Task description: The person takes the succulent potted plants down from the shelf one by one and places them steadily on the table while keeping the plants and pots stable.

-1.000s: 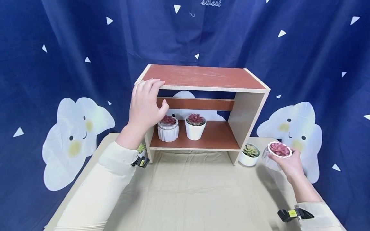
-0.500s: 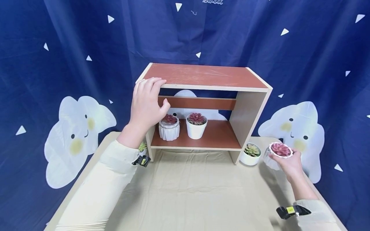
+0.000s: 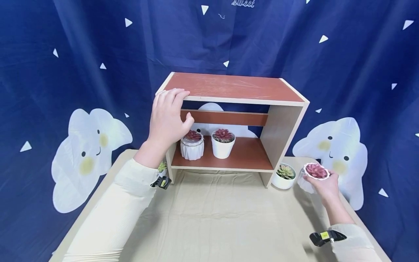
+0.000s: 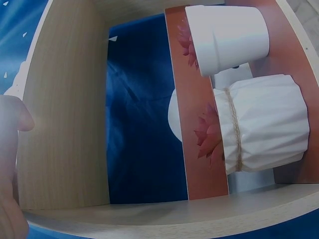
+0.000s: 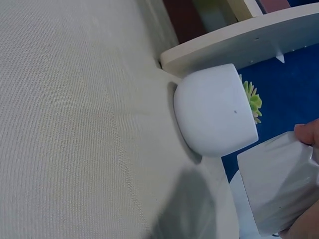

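My left hand (image 3: 169,118) rests on the front left edge of the small shelf's (image 3: 229,87) top board, fingers laid over it and thumb apart below. Beneath it on the lower board stand a white fluted pot (image 3: 192,150) with twine and a red succulent, and a smooth white pot (image 3: 222,148) with another; both also show in the left wrist view. At the right, my right hand (image 3: 328,187) grips a potted red succulent (image 3: 316,171) in a pale pot (image 5: 279,184), raised off the table. Nearby, a green succulent in a round white bowl pot (image 3: 283,177) stands on the table.
Another green succulent (image 3: 162,167) is partly hidden behind the left forearm, beside the shelf's left side panel. A beige cloth (image 3: 216,214) covers the table. Behind the shelf hangs a blue curtain (image 3: 209,43) with cloud and triangle prints.
The head view has shifted slightly. My right hand, still gripping the potted succulent, has come a little closer to the shelf. My left hand keeps its place on the top board.
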### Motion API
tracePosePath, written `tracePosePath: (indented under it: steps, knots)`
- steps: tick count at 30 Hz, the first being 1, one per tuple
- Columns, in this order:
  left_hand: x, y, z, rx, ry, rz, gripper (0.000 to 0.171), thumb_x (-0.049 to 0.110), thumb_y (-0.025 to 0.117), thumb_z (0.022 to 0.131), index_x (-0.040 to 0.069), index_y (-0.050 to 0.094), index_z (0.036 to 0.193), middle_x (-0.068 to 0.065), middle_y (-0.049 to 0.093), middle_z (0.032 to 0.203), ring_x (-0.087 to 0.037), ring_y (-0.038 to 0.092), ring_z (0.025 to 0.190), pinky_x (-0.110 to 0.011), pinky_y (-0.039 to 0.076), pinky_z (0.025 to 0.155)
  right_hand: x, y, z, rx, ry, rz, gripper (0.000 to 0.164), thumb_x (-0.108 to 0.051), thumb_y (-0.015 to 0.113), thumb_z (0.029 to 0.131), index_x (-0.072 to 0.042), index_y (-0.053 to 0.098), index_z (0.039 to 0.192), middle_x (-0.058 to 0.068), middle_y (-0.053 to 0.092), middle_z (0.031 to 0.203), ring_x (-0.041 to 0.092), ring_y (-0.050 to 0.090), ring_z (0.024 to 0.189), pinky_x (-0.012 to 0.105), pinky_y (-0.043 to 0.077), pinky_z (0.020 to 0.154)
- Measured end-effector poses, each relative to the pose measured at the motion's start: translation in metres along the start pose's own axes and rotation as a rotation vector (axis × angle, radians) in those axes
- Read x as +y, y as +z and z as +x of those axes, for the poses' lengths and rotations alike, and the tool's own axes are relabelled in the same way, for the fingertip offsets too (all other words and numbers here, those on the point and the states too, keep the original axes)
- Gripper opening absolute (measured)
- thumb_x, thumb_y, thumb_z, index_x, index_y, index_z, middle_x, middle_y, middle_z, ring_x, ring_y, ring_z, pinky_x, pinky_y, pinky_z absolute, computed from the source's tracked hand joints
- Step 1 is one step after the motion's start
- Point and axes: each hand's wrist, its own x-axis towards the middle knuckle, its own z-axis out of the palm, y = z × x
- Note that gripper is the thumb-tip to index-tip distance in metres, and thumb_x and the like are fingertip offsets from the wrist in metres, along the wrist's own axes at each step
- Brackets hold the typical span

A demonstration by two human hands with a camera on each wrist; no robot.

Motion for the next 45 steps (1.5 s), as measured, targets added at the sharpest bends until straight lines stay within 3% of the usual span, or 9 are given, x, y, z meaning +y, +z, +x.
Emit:
tracePosePath:
  steps: [34, 45]
  knots:
    - [0.001, -0.001, 0.000, -0.003, -0.008, 0.008, 0.054, 0.024, 0.060, 0.082, 0.009, 0.059, 0.134, -0.011, 0.057, 0.136, -0.034, 0.048, 0.126, -0.048, 0.031, 0.112, 0.023, 0.013, 0.009, 0.019, 0.075, 0.015, 0.107, -0.021, 0.080, 0.083, 0.004, 0.004, 0.154, 0.033, 0.021, 0.156, 0.045, 0.028, 0.142, 0.047, 0.018, 0.120]
    - [0.001, 0.000, 0.000, 0.001, -0.008, 0.013, 0.054, 0.023, 0.060, 0.082, 0.009, 0.059, 0.134, -0.011, 0.057, 0.135, -0.034, 0.048, 0.126, -0.048, 0.031, 0.111, 0.025, 0.018, 0.008, 0.043, 0.055, 0.026, 0.104, -0.017, 0.080, 0.081, 0.007, 0.008, 0.152, 0.035, 0.024, 0.154, 0.046, 0.030, 0.140, 0.048, 0.019, 0.120]
